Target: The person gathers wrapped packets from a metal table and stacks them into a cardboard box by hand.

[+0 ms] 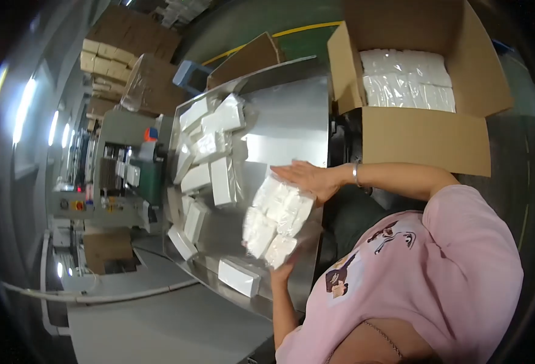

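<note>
Metal table strewn with loose white packs. Film-wrapped bundle over near side, between both hands. Right hand: fingers nearly straight, gripping upper end. Left hand: at lower end, fingers mostly hidden, closure cannot be told. Probably light, soft, slippery; best supported at both ends. No readable labels.

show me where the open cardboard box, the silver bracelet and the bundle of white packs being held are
open cardboard box [426,141]: head view, on its lower flap
silver bracelet [356,174]: head view, on its band
bundle of white packs [276,212]: head view, near the middle of its wrapped face
</note>
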### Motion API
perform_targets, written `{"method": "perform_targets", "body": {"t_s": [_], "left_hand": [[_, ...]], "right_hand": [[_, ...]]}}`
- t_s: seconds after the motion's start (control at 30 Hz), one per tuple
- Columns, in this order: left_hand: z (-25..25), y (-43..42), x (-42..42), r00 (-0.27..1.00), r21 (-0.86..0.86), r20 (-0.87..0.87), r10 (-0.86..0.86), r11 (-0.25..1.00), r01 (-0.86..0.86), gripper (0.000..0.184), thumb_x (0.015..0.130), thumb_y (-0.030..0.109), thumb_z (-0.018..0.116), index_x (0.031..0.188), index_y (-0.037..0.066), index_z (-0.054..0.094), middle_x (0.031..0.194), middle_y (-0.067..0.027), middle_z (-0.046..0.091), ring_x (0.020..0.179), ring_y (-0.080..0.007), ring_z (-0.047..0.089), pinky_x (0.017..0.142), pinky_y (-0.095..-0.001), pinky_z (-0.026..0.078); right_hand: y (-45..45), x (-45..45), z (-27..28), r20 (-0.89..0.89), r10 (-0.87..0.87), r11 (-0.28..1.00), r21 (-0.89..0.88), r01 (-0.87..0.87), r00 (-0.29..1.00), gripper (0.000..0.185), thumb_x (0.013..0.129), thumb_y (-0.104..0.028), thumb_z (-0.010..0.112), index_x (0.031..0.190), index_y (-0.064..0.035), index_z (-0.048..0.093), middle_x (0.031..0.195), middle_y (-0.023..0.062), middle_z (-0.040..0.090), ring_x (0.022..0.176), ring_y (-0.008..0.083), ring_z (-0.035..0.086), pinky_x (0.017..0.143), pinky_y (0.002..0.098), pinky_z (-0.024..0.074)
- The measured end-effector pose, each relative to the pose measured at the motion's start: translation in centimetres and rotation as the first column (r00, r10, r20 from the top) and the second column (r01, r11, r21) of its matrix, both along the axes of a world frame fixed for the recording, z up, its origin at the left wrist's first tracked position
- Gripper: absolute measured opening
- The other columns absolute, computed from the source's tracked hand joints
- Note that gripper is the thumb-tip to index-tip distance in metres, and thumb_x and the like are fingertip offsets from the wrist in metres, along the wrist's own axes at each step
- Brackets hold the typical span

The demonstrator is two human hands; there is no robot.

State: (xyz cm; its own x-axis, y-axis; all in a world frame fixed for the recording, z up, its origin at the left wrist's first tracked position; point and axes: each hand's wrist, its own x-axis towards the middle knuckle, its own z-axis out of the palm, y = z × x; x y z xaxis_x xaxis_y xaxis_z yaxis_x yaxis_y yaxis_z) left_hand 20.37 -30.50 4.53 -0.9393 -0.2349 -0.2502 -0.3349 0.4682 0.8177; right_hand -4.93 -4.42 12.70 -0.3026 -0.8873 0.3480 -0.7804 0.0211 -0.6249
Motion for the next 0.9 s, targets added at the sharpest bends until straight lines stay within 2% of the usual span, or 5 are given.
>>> {"method": "perform_targets", "body": {"t_s": [0.1,0.3,0.43,0.63,0.9], "left_hand": [[5.8,4.8,-3.2,0.995,-0.308,0.074,0.070,0.950,-0.044,0.033,0.079,0.017,0.069,0.103,-0.005,0.063,0.104,-0.0125,0.063,0.099,-0.0231,0.059,0.090,-0.0361,0.045],[6.2,6.6,-9.5,0.958,0.331,-0.244,0.151,0.942,-0.065,0.060,0.069,0.002,0.073,0.122,-0.005,0.046,0.115,-0.0137,0.054,0.102,-0.0238,0.055,0.090,-0.0331,0.045],[5.8,9.7,-16.7,0.963,0.636,-0.207,0.171,0.772,0.000,0.063,0.067,-0.004,0.065,0.126,-0.006,0.042,0.119,-0.0150,0.052,0.107,-0.0263,0.054,0.090,-0.0353,0.046],[11.6,26.0,-31.9,0.983,0.642,-0.159,-0.092,0.747,0.174,0.064,0.069,-0.002,0.064,0.128,-0.002,0.040,0.118,-0.0137,0.052,0.108,-0.0247,0.053,0.090,-0.0346,0.045],[3.9,54.0,-45.2,0.866,0.373,-0.344,-0.364,0.793,0.481,0.114,0.059,0.018,0.073,0.142,-0.001,-0.003,0.137,-0.0241,0.029,0.128,-0.0323,0.032,0.106,-0.0380,0.027]], "right_hand": [[-0.1,0.0,-2.8,0.093,0.025,0.999,-0.051,-0.020,0.995,0.132,0.049,-0.028,0.081,0.144,-0.0043,-0.007,0.147,0.0222,0.015,0.128,0.0389,0.030,0.104,0.0489,0.0231],[4.4,-1.8,-0.9,0.232,-0.110,0.978,-0.149,0.147,0.966,0.129,0.050,-0.021,0.081,0.143,-0.0009,-0.005,0.141,0.0244,0.025,0.130,0.0306,0.029,0.110,0.0393,0.0178],[12.6,-3.5,2.2,0.752,0.127,0.922,-0.330,0.202,0.647,0.125,0.056,-0.006,0.079,0.144,-0.0065,-0.011,0.143,0.0192,0.022,0.125,0.0221,0.034,0.099,0.0316,0.0359],[29.6,-7.0,2.9,0.470,-0.550,0.541,-0.429,0.723,0.691,0.128,0.056,-0.022,0.084,0.144,-0.0041,-0.006,0.152,0.0161,-0.003,0.140,0.0234,-0.001,0.113,0.0351,0.0039],[45.1,-8.4,6.0,0.390,-0.921,-0.172,-0.455,0.874,0.022,0.119,0.060,-0.016,0.080,0.145,-0.0076,-0.003,0.145,0.0230,0.022,0.134,0.0328,0.025,0.109,0.0412,0.0252]]}}
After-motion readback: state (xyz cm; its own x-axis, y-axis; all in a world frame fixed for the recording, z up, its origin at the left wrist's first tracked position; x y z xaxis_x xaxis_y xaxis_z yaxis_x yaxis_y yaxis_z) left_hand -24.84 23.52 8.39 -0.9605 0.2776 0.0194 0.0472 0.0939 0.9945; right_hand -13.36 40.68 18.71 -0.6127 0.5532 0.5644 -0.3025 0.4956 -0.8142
